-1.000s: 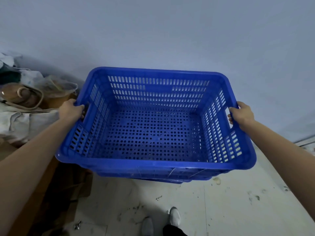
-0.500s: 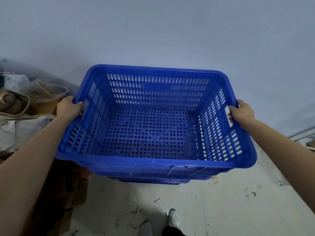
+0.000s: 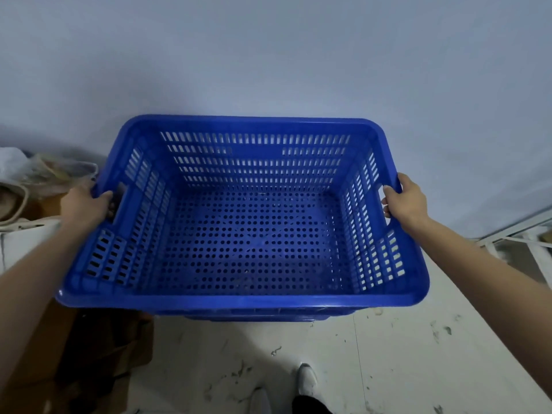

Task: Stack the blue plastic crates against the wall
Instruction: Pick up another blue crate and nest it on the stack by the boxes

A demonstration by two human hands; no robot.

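A blue perforated plastic crate (image 3: 242, 300) fills the middle of the view, its open top facing me and its far side close to the pale wall (image 3: 268, 55). My left hand (image 3: 85, 206) grips the handle slot on its left side. My right hand (image 3: 403, 201) grips the handle slot on its right side. Under its front edge a strip of a second blue crate (image 3: 254, 317) shows, so the held crate sits nested in or just above it; I cannot tell whether they touch.
Bags and cloth (image 3: 35, 180) lie piled at the left by the wall, with brown cardboard (image 3: 89, 354) on the floor below them. A white metal frame (image 3: 513, 234) stands at the right. The stained white floor (image 3: 388, 369) and my white shoes (image 3: 307, 380) are below the crate.
The crate has sunk lower over the one beneath, so less of that lower crate shows. Both hands keep their grip on the handles.
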